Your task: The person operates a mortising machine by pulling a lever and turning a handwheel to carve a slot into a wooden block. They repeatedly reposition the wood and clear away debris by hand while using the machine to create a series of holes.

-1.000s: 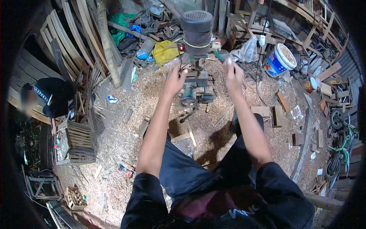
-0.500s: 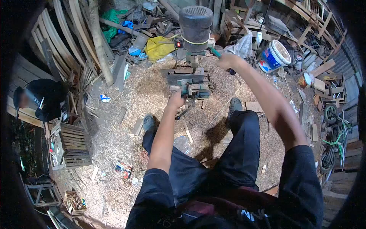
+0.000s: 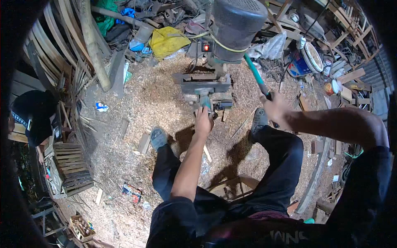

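In a workshop deep in sawdust (image 3: 136, 103), we are leaning over a drill press (image 3: 218, 60) with both bare hands on the machine. Our right hand (image 3: 275, 110), at 4 o'clock from the press's metal table (image 3: 202, 78), is wrapping tightly around the lower end of the green lever (image 3: 254, 74). The lever is slanting up toward 11 o'clock, to the head under the dark motor housing (image 3: 237, 22). Our left hand (image 3: 203, 120), at 6 o'clock from the table, is closing on the front end of the green vise (image 3: 205, 100). The fingers are covering the part they hold, so we cannot tell what it is. A red light (image 3: 205, 47) is glowing on the head. Our shoes (image 3: 158, 137) are resting on the sawdust at either side of the left hand. A yellow bag (image 3: 165, 40) is lying at 10 o'clock from the press and a blue-and-white bucket (image 3: 304, 62) is standing at 3 o'clock. At 9 o'clock in the frame another person in dark clothes (image 3: 35, 118) is crouching above a slatted wooden crate (image 3: 70, 169).
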A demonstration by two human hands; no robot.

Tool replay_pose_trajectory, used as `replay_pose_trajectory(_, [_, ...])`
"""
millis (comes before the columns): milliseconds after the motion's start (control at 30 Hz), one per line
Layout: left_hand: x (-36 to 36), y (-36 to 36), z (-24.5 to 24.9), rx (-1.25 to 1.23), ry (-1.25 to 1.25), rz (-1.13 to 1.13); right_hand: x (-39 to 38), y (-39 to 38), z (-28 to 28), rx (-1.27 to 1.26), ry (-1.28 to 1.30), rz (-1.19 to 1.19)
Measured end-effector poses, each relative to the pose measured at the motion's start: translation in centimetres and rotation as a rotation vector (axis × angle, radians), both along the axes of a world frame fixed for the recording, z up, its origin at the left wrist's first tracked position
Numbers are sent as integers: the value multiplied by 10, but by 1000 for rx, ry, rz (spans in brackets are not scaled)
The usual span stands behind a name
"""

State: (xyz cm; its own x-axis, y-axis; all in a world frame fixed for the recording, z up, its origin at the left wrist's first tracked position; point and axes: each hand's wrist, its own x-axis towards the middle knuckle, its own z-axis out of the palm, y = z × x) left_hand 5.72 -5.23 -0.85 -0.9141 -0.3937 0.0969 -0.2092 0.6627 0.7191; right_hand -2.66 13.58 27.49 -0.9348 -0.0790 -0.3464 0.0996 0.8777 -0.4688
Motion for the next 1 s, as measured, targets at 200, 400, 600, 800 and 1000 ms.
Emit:
replay_pose_trajectory(200, [-1,5,2,-57,163,68,-4,32,-103,-155,243,86])
replay_pose_trajectory(400, [0,3,6,13,108,44,23,20,-156,-204,306,156])
replay_pose_trajectory(600, [1,7,8,-68,119,86,5,-4,-326,-319,469,18])
replay_pose_trajectory(800, [3,4,1,-59,130,48,-2,-1,-358,-383,520,35])
replay_pose_trajectory(1000, [5,7,-8,52,345,66,22,17,-269,-392,451,153])
